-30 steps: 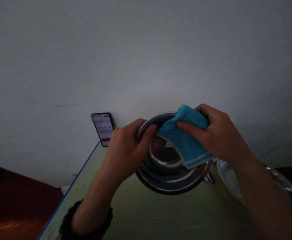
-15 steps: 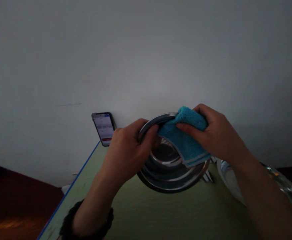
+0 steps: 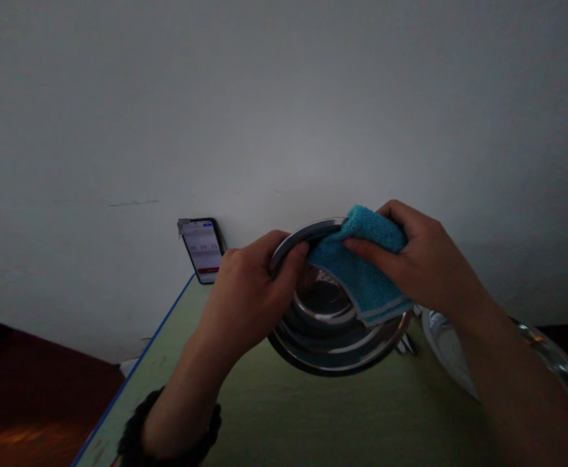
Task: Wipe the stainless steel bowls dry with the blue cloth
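Observation:
A shiny metal bowl (image 3: pixel 332 360) is held up over the table, tilted so that its inside faces me. My left hand (image 3: pixel 252 295) grips its rim at the upper left, thumb inside and fingers behind. At the upper right of the rim, my right hand (image 3: pixel 415 256) pinches a blue towel (image 3: pixel 361 279) that is folded over the edge. The towel's lower corner, with a pale border stripe, hangs across the inside of the bowl. The fingers behind the rim are partly hidden.
A phone (image 3: pixel 203 250) showing a timer leans against the white wall (image 3: pixel 284 110). The green table (image 3: pixel 284 421) has a blue edge on its left. Beyond my right forearm lies a large metal basin (image 3: pixel 556 357), with metal utensils (image 3: pixel 407 344) beside it, partly hidden by the bowl.
Both hands, the bowl and the towel are almost where they were; the right hand and towel have shifted very slightly right. The phone's timer has advanced.

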Tool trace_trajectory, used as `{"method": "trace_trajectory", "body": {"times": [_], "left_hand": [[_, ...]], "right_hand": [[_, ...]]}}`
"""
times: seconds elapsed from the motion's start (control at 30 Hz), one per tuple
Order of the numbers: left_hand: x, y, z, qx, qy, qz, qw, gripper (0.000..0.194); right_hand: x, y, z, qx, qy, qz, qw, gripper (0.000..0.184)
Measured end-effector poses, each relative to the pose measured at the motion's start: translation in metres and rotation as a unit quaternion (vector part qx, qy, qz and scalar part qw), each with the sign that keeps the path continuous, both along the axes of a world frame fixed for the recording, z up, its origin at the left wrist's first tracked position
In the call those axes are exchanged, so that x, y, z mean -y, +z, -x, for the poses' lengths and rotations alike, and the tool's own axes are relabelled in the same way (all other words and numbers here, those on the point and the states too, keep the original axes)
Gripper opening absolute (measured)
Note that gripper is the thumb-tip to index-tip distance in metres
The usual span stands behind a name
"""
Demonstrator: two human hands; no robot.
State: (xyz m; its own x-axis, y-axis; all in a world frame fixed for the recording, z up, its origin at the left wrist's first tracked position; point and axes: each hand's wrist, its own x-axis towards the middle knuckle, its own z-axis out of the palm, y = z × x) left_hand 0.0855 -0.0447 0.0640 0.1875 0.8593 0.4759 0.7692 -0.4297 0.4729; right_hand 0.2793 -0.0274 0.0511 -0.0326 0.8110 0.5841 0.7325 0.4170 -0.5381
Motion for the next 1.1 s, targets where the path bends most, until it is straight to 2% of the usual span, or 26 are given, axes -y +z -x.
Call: {"method": "trace_trajectory", "body": {"times": [0.6,0.8,0.93,1.03,1.1], "left_hand": [[-0.001,-0.001,0.0,0.002,-0.018,0.004,1.0,0.022],[-0.003,-0.005,0.0,-0.053,-0.054,0.01,0.997,0.027],[-0.002,-0.01,-0.001,-0.091,-0.092,0.009,0.992,0.025],[0.002,-0.009,-0.005,-0.038,-0.094,0.001,0.995,0.024],[0.004,-0.007,-0.008,0.017,-0.072,-0.017,0.997,0.022]], "right_hand": [[0.001,0.001,0.0,0.004,-0.011,-0.013,1.0,0.03],[0.001,-0.003,0.007,0.099,-0.037,-0.046,0.993,0.028],[-0.001,-0.009,0.013,0.147,0.015,-0.029,0.989,0.021],[-0.003,-0.011,0.012,0.118,0.026,-0.033,0.992,0.021],[-0.005,-0.011,0.009,0.064,-0.013,-0.055,0.996,0.026]]}}
